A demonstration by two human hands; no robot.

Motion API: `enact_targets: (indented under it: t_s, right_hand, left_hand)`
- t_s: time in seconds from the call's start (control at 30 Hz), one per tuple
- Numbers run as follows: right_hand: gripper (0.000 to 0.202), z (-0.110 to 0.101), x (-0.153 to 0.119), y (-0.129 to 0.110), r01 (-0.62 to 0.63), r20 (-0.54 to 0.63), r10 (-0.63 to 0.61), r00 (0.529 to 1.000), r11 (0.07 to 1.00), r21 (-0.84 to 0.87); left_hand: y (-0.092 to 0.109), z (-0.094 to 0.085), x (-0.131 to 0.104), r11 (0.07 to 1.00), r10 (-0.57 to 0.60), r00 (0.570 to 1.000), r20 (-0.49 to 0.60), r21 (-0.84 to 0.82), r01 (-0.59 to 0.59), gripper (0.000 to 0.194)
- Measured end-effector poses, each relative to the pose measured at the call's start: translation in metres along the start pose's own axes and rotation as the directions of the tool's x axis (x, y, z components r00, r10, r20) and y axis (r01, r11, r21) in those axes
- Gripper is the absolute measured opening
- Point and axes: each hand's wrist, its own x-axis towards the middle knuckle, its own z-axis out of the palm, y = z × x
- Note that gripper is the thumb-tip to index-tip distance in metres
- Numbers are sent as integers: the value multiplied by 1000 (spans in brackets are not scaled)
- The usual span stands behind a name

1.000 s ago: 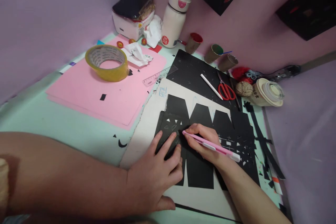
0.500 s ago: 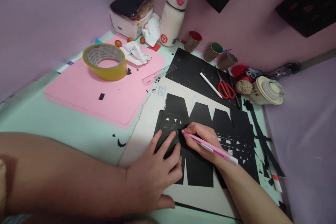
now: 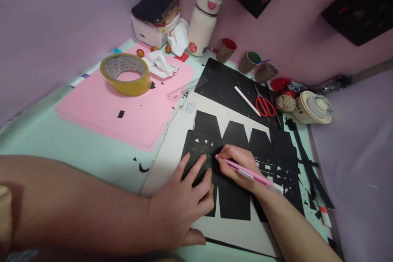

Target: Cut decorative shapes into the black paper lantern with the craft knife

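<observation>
My right hand (image 3: 238, 166) is closed around a slim pink craft knife (image 3: 248, 173) with a white slider and white end. Its tip meets a black card cutout (image 3: 235, 196) just beyond my left fingertips; the blade itself is too small to make out. My left hand (image 3: 188, 196) lies with fingers spread, pressing on the left panel of that card. Small triangular holes and pale drawn outlines show above those fingers. More cut shapes pierce the card's right panel. Underneath is a white board (image 3: 167, 163).
Beyond the board lie red-handled scissors (image 3: 265, 106), a white stick (image 3: 247, 101) and a clear ruler (image 3: 184, 89) near black card (image 3: 227, 77). Yellow tape (image 3: 132, 86) rests on pink sheets (image 3: 95, 110) at left. A bottle (image 3: 202, 28) and paint cups (image 3: 226, 51) stand behind; black strips (image 3: 311, 172) lie right.
The knife tip has shifted slightly to the right along the card with my right hand. My left hand stays pressed in place. The whole view has moved a little.
</observation>
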Motion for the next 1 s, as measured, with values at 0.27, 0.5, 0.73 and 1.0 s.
enact_targets:
  t_s: [0.27, 0.5, 0.73, 1.0]
  right_hand:
    - [12, 1, -2, 0, -76, -54, 79, 995, 996, 52]
    - [12, 2, -4, 3, -52, -44, 53, 998, 998, 31]
    - [11, 3, -4, 3, -50, -36, 50, 998, 999, -6]
    - [14, 4, -2, 3, 51, -29, -53, 998, 995, -84]
  left_hand:
    - [0, 0, 0, 1000, 5, 1000, 4, 8, -5, 77]
    - [0, 0, 1, 1000, 0, 1000, 5, 7, 0, 76]
    - [0, 1, 1, 1000, 6, 1000, -1, 0, -6, 76]
    - [1, 1, 1, 1000, -1, 1000, -5, -10, 1, 76]
